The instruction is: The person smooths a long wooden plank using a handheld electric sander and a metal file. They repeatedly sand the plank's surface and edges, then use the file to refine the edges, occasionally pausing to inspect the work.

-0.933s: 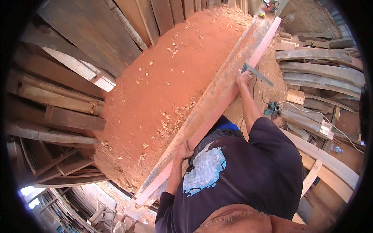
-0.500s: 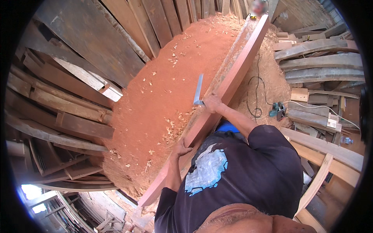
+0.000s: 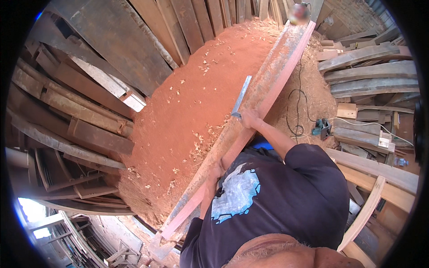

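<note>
A long pinkish wooden beam [image 3: 286,80] runs diagonally in front of me, from near left to far right. It lies along a rough, worn timber support [image 3: 263,71]. My left hand [image 3: 216,170] grips the beam's nearer part, fingers over its edge. Farther along, my right hand [image 3: 250,119] is closed around the short arm of a metal try square [image 3: 242,94] and rests against the beam. The square's blade points away from me over the sawdust side. My right fingers are partly hidden.
Reddish sawdust with pale shavings [image 3: 178,129] covers the ground at left. Boards [image 3: 120,49] lean around it. A green power tool [image 3: 321,128] with a dark cord lies at right, near stacked curved timbers [image 3: 371,71]. A blurred object [image 3: 298,14] sits at the beam's far end.
The beam has rolled toward me, baring more of the worn support's top. My left hand has moved right and a little farther away; my right hand and the square shifted slightly right.
</note>
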{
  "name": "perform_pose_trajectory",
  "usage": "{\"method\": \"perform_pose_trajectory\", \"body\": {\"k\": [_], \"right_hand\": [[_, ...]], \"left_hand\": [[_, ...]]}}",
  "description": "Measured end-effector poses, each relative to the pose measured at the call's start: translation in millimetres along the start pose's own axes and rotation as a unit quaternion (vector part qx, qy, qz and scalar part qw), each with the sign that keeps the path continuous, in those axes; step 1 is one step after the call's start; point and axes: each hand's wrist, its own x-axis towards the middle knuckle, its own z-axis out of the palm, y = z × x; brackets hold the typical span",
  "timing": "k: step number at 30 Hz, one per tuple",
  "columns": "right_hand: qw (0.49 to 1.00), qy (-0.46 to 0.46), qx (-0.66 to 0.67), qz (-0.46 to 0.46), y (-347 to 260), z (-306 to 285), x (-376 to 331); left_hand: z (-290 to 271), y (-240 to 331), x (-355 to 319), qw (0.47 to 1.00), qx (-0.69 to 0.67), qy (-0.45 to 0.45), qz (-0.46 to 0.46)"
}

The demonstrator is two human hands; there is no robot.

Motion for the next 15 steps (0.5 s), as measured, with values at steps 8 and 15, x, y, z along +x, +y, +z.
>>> {"method": "perform_pose_trajectory", "body": {"k": [8, 15], "right_hand": [[0.995, -0.066, -0.073, -0.030, -8.2, -31.2, -10.6], [0.989, -0.096, -0.084, -0.080, -28.2, -3.6, -11.4]], "left_hand": [[-43.5, -1.5, 5.2, 0.995, -0.057, -0.050, 0.071], [-32.0, -50.1, 8.9, 0.988, -0.091, -0.108, 0.061]]}}
